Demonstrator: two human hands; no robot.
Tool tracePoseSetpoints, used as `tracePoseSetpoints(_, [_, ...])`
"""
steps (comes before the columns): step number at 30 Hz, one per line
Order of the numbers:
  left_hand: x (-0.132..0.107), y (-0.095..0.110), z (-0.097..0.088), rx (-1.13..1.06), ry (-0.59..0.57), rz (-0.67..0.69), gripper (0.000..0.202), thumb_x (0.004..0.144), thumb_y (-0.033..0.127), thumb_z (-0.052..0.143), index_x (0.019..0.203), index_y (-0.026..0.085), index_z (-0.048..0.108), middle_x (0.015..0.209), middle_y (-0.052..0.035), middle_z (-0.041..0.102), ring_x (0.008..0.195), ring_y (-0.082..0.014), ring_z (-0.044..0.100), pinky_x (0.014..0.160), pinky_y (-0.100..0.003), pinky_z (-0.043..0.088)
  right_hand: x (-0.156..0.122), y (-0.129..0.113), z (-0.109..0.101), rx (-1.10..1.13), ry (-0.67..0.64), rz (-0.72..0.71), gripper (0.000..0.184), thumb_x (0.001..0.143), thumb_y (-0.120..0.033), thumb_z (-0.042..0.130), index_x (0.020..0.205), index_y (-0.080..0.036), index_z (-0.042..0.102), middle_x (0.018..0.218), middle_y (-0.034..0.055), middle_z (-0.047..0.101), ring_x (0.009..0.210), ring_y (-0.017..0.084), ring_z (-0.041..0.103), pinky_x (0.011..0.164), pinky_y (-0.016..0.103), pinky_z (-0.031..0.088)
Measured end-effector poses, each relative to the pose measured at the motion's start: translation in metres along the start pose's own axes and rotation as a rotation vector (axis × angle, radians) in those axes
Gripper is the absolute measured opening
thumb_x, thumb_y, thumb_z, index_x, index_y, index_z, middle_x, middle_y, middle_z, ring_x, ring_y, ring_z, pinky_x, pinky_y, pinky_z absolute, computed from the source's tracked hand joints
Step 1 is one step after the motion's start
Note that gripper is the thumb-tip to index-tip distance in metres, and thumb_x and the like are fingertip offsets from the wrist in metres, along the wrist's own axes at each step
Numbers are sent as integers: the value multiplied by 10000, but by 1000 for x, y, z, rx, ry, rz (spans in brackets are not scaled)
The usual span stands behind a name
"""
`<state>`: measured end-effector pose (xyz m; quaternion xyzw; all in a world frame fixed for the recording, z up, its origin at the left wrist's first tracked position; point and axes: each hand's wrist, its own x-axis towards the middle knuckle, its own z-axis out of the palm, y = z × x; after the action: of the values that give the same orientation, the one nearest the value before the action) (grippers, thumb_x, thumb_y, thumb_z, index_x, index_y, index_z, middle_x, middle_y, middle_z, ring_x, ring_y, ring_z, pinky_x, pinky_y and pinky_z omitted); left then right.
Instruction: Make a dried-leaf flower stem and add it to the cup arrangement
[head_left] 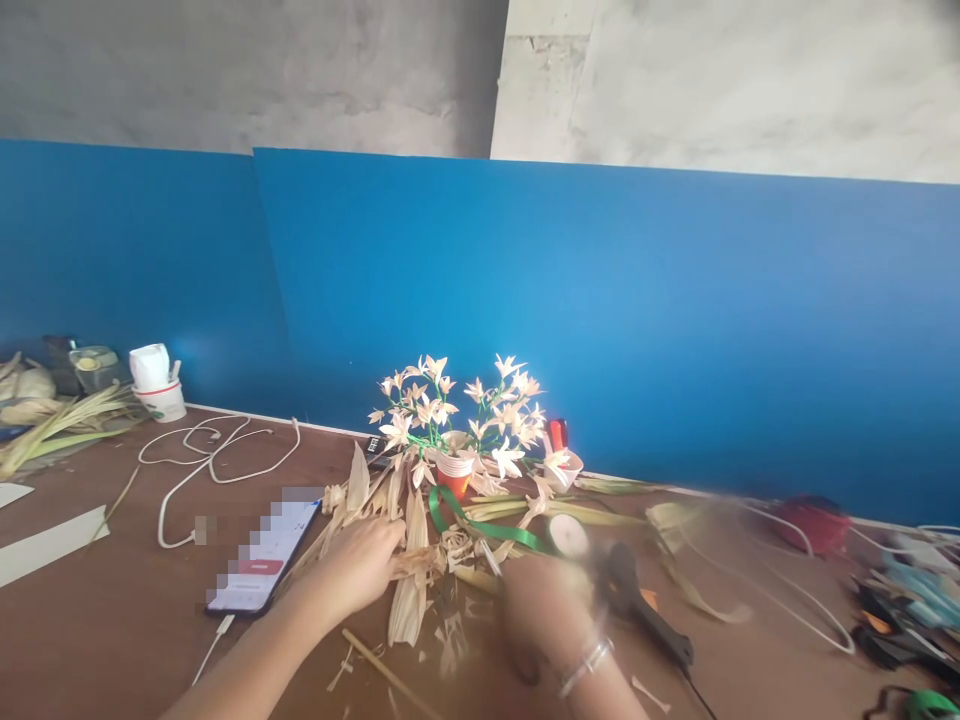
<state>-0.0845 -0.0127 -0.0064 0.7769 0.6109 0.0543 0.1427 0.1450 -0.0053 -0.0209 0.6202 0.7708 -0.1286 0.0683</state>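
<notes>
My left hand [367, 560] has its fingers closed on a dry corn husk [418, 564] amid a pile of pale husk strips. My right hand [547, 610], blurred and wearing a bracelet, is closed around what looks like a pair of scissors [492, 558]. A metal blade points towards the husks, and a dark handle loop shows under the palm. Just behind the hands stands an orange-and-white paper cup [454, 472] with husk flowers [427, 410] on green stems. A green ribbon [487, 528] curves in front of the cup.
Right of my right hand lies a black glue gun [645, 610] with its cord. A lit phone [266, 555] lies on the left, cable plugged in. White cables [214, 455] loop behind it. Farther right are a red bundle [814, 525] and several tools. A blue panel [600, 310] borders the table.
</notes>
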Motion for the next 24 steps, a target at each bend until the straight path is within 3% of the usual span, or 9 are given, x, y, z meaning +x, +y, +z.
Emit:
tracePoseSetpoints(5, [-5, 18, 21, 21, -81, -109, 199, 758, 349, 595, 722, 174, 682, 761, -136, 716, 791, -327, 677, 673, -361, 469, 2, -8, -2, -124, -82, 69, 295, 508, -83, 784, 787, -145, 713, 743, 146, 721, 773, 320, 693, 657, 439, 518])
tracePoseSetpoints(7, [-5, 27, 32, 29, -70, -121, 264, 749, 395, 627, 876, 173, 693, 816, -137, 736, 837, -332, 684, 697, -362, 482, 0, -9, -3, -168, -93, 98, 296, 483, -68, 794, 761, -116, 705, 680, 149, 708, 725, 336, 692, 630, 471, 518])
tracePoseSetpoints(10, [-4, 41, 45, 134, -36, -178, 458, 753, 355, 652, 1119, 83, 612, 862, -191, 737, 840, -356, 691, 687, -385, 505, -3, -11, -4, -210, -83, 123, 234, 532, -74, 775, 748, -108, 694, 663, 155, 702, 721, 340, 691, 617, 487, 517])
tracePoseSetpoints(13, [-4, 52, 52, 201, -23, -178, 454, 791, 283, 616, 1180, 55, 569, 846, -204, 733, 830, -349, 696, 689, -388, 518, -5, -13, -4, -228, -51, 129, 187, 599, -48, 723, 774, -101, 685, 691, 165, 705, 748, 334, 695, 625, 466, 519])
tracePoseSetpoints(20, [-5, 55, 47, 212, -62, -177, 496, 711, -25, 468, 1195, 50, 552, 859, -204, 729, 864, -325, 696, 717, -359, 523, -14, -9, -11, -183, 35, 108, 272, 667, 21, 607, 903, -102, 662, 769, 158, 708, 762, 288, 702, 646, 360, 507])
tracePoseSetpoints(24, [-12, 49, 32, 158, -29, -157, 557, 694, -18, 443, 1240, 68, 518, 848, -164, 728, 825, -292, 695, 691, -331, 505, -17, 4, -19, -115, 77, 86, 313, 709, 18, 528, 976, -104, 638, 827, 157, 708, 788, 261, 694, 629, 286, 463])
